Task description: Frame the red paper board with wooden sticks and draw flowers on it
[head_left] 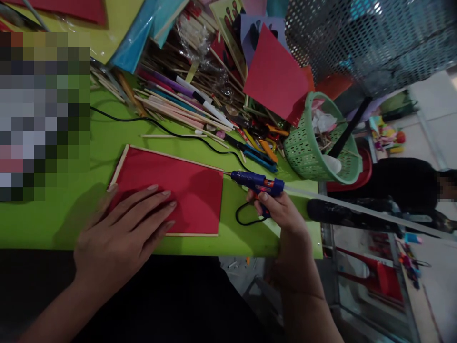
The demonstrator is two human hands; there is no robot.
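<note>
A red rectangular sheet (193, 200) lies on the green tabletop, with thin wooden sticks (174, 158) along its far, left and near edges; its right edge shows no stick. My left hand (124, 224) rests flat on the sheet's left part, fingers stretched out, covering the near left corner. In my right hand (282, 209) is a blue glue gun (255, 182), fingers wrapped round its handle. A small red light glows on it, and a long whitish glue stick (357, 207) runs out of its back. The nozzle is at the sheet's far right corner; whether it touches is too small to tell.
Behind the sheet lie a black cord (167, 129), loose sticks (171, 105), markers (217, 114) and scissors (269, 150). A green basket (298, 147) stands at the right table edge, before a grey mesh basket (374, 43). Red card (271, 76) leans on the pile.
</note>
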